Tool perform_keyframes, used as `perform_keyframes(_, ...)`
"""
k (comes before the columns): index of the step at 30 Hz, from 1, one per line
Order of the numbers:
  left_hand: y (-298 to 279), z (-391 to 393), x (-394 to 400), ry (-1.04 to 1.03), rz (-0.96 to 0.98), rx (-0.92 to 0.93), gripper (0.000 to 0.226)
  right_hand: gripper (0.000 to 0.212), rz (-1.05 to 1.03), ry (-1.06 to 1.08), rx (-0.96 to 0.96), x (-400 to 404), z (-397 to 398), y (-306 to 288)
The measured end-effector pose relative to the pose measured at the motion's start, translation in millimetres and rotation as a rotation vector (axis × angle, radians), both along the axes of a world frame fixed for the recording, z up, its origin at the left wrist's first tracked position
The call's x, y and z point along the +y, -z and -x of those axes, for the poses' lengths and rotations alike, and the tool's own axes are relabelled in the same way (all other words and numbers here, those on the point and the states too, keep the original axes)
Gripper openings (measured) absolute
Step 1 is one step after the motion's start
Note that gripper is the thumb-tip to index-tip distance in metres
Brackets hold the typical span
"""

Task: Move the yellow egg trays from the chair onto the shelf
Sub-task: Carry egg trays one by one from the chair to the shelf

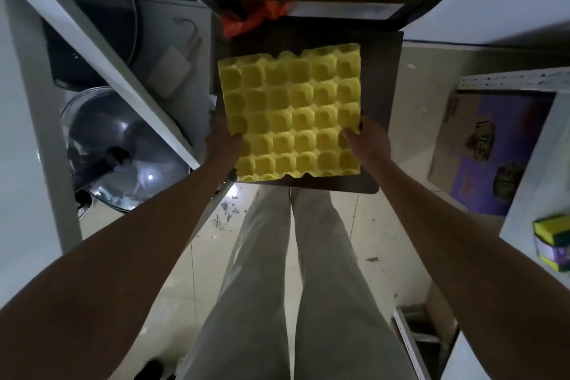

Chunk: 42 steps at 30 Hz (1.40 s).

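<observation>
A yellow egg tray [291,112] with rows of round cups lies flat over the dark chair seat [381,92] in the middle of the view. My left hand [223,140] grips the tray's left edge, thumb on top. My right hand [368,140] grips the right edge near the front corner, thumb pressed into a cup. Whether more trays are stacked beneath it is hidden. The white metal shelf [101,49] runs along the left side.
Dark pots with a glass lid [123,151] fill the shelf's lower levels at left. An orange plastic bag [246,20] lies at the chair's back. A cardboard box [490,151] stands at right. Sponges [552,239] sit on a white ledge at the right.
</observation>
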<state>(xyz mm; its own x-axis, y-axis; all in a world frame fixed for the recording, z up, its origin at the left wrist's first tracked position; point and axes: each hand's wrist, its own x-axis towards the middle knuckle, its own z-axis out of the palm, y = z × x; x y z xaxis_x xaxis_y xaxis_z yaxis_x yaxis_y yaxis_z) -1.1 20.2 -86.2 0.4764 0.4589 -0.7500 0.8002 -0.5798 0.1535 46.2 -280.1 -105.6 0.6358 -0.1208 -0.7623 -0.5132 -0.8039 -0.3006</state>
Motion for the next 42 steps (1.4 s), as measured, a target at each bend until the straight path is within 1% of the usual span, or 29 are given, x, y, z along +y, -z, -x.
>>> perform_keyframes(3,1,1,3,0.028,-0.016,0.005,0.063,0.045,-0.019,0.020,0.010,5,-1,2)
perform_keyframes(6,-1,4,3,0.032,-0.026,-0.003,0.071,0.041,-0.019,-0.012,0.033,4,-3,4)
perform_keyframes(10,-2,2,1,-0.063,-0.034,0.062,0.082,0.036,0.010,-0.055,0.049,0,-3,1)
perform_keyframes(11,-2,2,1,-0.086,-0.031,0.099,0.080,0.034,0.006,-0.052,0.034,-1,-1,1)
perform_keyframes(14,-4,3,-3,-0.104,0.051,0.187,0.056,0.031,0.002,-0.021,-0.042,-6,10,-4)
perform_keyframes(17,-7,6,-7,-0.057,0.068,0.170,0.040,0.033,-0.043,0.041,-0.061,-16,24,-6)
perform_keyframes(20,-12,7,-14,-0.024,0.110,0.088,0.044,0.035,-0.072,0.135,-0.094,-27,40,-11)
perform_keyframes(23,-18,12,-27,-0.077,0.231,0.010,0.044,0.040,-0.137,0.325,-0.140,-35,71,-23)
perform_keyframes(26,-27,12,-45,-0.087,0.291,-0.037,0.039,0.032,-0.131,0.471,-0.147,-40,110,-32)
perform_keyframes(29,-37,13,-68,0.014,0.295,-0.106,0.039,0.028,-0.099,0.572,-0.165,-45,150,-45)
perform_keyframes(34,-62,22,-107,0.264,0.309,-0.188,0.033,0.037,-0.061,0.742,-0.237,-61,215,-74)
perform_keyframes(36,-77,31,-125,0.358,0.315,-0.203,0.032,0.038,-0.049,0.803,-0.265,-68,242,-86)
perform_keyframes(38,-85,39,-134,0.397,0.324,-0.201,0.033,0.035,-0.065,0.864,-0.257,-69,261,-96)
perform_keyframes(42,-113,69,-174,0.580,0.363,-0.185,0.031,0.031,-0.039,1.050,-0.269,-83,322,-134)
